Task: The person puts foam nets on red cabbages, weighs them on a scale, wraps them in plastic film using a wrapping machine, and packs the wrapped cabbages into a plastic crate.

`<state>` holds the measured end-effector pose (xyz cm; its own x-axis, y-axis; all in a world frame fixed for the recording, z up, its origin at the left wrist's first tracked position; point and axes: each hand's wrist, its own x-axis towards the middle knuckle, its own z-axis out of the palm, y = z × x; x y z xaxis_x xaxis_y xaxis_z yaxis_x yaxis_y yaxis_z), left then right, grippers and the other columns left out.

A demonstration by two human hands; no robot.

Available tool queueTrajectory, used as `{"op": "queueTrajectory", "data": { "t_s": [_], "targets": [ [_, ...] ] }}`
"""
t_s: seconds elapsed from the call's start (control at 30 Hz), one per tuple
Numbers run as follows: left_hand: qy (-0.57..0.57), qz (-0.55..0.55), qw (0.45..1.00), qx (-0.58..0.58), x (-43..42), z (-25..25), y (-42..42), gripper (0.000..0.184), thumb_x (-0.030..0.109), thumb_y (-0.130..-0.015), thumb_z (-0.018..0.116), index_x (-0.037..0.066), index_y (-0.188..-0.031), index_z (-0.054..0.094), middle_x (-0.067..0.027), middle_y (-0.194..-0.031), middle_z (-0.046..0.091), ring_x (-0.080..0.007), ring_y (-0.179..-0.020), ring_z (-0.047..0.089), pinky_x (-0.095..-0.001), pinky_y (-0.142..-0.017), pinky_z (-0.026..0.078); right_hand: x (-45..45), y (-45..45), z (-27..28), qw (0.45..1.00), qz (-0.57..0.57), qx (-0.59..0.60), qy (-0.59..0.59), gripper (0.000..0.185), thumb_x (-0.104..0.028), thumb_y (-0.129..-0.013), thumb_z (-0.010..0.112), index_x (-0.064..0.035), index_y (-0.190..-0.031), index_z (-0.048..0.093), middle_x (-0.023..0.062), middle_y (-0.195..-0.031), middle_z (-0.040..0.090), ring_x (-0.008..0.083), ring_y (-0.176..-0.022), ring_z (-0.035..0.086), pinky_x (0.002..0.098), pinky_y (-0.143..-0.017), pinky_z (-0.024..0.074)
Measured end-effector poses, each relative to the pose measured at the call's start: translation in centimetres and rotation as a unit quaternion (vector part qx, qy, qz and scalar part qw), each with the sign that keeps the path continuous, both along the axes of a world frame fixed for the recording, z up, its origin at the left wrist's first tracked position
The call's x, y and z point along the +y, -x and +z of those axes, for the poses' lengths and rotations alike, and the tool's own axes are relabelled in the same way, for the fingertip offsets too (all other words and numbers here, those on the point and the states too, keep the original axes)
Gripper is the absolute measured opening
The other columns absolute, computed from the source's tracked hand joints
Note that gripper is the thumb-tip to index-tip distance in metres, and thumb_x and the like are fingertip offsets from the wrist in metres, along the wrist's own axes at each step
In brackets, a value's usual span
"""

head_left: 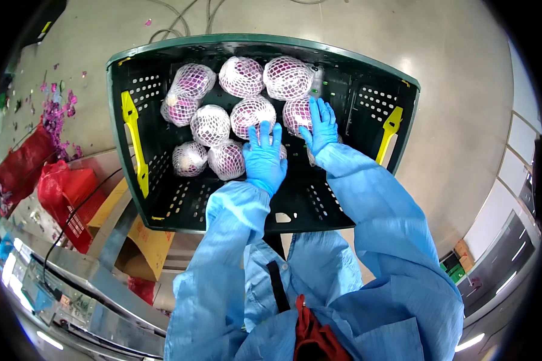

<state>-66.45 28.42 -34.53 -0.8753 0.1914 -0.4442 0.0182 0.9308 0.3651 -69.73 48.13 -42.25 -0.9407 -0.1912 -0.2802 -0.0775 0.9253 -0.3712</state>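
A dark green crate (265, 40) holds several round purple items in white foam nets (241, 77). My left hand (264, 157), in a blue glove, lies palm down on a netted item in the front row, its fingers apart and reaching toward the item behind. Farther right, my right hand (323, 127), also gloved, rests against a netted item (296, 115) with its fingers spread. Another net shows partly beneath the right wrist. What lies under both palms is hidden.
Yellow clips (137, 144) are on the crate's left and right (390, 131) sides. Red bags (66, 195), a yellow carton (153, 243) and a metal bench (96, 274) stand at the left. Purple scraps (55, 120) litter the floor. Cables (180, 21) lie beyond the crate.
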Motion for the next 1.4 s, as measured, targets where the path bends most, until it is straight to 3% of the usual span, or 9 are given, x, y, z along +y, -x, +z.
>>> {"op": "queueTrajectory", "data": {
  "t_s": [0.17,0.33,0.47,0.57,0.73,0.8,0.9,1.2,1.4],
  "targets": [
    [-0.177,0.081,0.976,-0.095,-1.2,10.4,-2.9,0.069,0.024,-0.082,0.066,0.007,-0.142,0.035,-0.0199,-0.138,0.038,-0.0382,-0.124,0.041,-0.0467,-0.099,0.037,-2.7,3.5,4.5,0.996,0.018,0.075,0.035,0.084,-0.038,-0.08,0.067,-0.0116,-0.148,0.025,0.0169,-0.147,0.029,0.039,-0.134,0.028,0.053,-0.105,0.0267],
    [-0.296,0.127,0.944,-0.077,-1.3,15.3,-8.0,0.062,0.014,-0.078,0.068,0.005,-0.135,0.046,-0.0181,-0.131,0.047,-0.0362,-0.114,0.05,-0.0415,-0.096,0.041,-9.3,10.5,5.0,0.98,0.168,0.102,-0.018,0.072,-0.036,-0.088,0.057,-0.0248,-0.15,0.021,0.0078,-0.15,0.03,0.0365,-0.136,0.028,0.0602,-0.106,0.0256],
    [-0.308,0.132,0.938,-0.093,-0.4,15.4,-11.9,0.057,0.014,-0.08,0.064,0.006,-0.134,0.047,-0.0165,-0.129,0.05,-0.0355,-0.112,0.052,-0.0414,-0.093,0.043,-11.7,11.9,1.5,0.96,0.241,-0.011,-0.144,0.073,-0.039,-0.09,0.053,-0.0308,-0.151,0.013,0.0031,-0.154,0.026,0.0355,-0.139,0.027,0.0699,-0.103,0.0216],
    [-0.315,0.154,0.931,-0.097,-0.5,16.2,-12.7,0.056,0.017,-0.082,0.063,0.007,-0.135,0.046,-0.0157,-0.129,0.05,-0.0345,-0.112,0.051,-0.0415,-0.093,0.041,-11.7,11.2,3.3,0.962,0.235,0.014,-0.135,0.074,-0.039,-0.09,0.053,-0.0299,-0.151,0.012,0.0014,-0.155,0.024,0.0343,-0.141,0.022,0.0692,-0.104,0.0187],
    [-0.333,0.199,0.918,-0.079,-0.4,16.7,-13.2,0.055,0.019,-0.083,0.062,0.008,-0.135,0.046,-0.0154,-0.129,0.05,-0.0332,-0.113,0.05,-0.0412,-0.094,0.039,-13.7,3.1,4.6,0.96,0.278,-0.018,-0.041,0.08,-0.043,-0.088,0.057,-0.0273,-0.151,0.011,0.0087,-0.155,0.019,0.0363,-0.141,0.02,0.0625,-0.108,0.0194],
    [-0.333,0.208,0.917,-0.073,-0.6,16.4,-13.2,0.055,0.019,-0.083,0.062,0.008,-0.135,0.046,-0.0154,-0.129,0.05,-0.0331,-0.114,0.05,-0.0412,-0.094,0.039,-13.8,-0.5,2.8,0.95,0.293,-0.088,-0.062,0.088,-0.049,-0.081,0.062,-0.0259,-0.151,0.014,0.0148,-0.155,0.014,0.0394,-0.142,0.014,0.0673,-0.104,0.0201],
    [-0.333,0.221,0.914,-0.068,-1.2,16.2,-14.2,0.055,0.021,-0.084,0.062,0.008,-0.135,0.046,-0.0157,-0.129,0.049,-0.0331,-0.113,0.05,-0.0413,-0.094,0.039,-13.6,-2.4,0.4,0.958,0.28,-0.031,-0.058,0.092,-0.051,-0.077,0.066,-0.0245,-0.15,0.018,0.016,-0.156,0.005,0.0433,-0.142,0.008,0.07,-0.1,0.0228],
    [-0.33,0.269,0.903,-0.063,-3.0,16.3,-16.1,0.052,0.019,-0.084,0.061,0.007,-0.132,0.049,-0.0154,-0.127,0.051,-0.0333,-0.113,0.05,-0.0415,-0.095,0.039,-20.7,-2.1,3.7,0.945,0.315,-0.08,-0.039,0.091,-0.045,-0.082,0.064,-0.0199,-0.151,0.011,0.0173,-0.154,0.012,0.039,-0.142,0.012,0.0607,-0.109,0.019],
    [-0.33,0.3,0.894,-0.043,-4.6,17.1,-16.2,0.051,0.017,-0.082,0.062,0.007,-0.131,0.05,-0.0158,-0.126,0.052,-0.0337,-0.113,0.051,-0.0414,-0.095,0.04,-24.1,-3.3,4.3,0.953,0.28,-0.092,-0.067,0.095,-0.041,-0.077,0.069,-0.0168,-0.151,0.013,0.0149,-0.154,0.016,0.0382,-0.141,0.016,0.0633,-0.105,0.0226]
  ]
}}
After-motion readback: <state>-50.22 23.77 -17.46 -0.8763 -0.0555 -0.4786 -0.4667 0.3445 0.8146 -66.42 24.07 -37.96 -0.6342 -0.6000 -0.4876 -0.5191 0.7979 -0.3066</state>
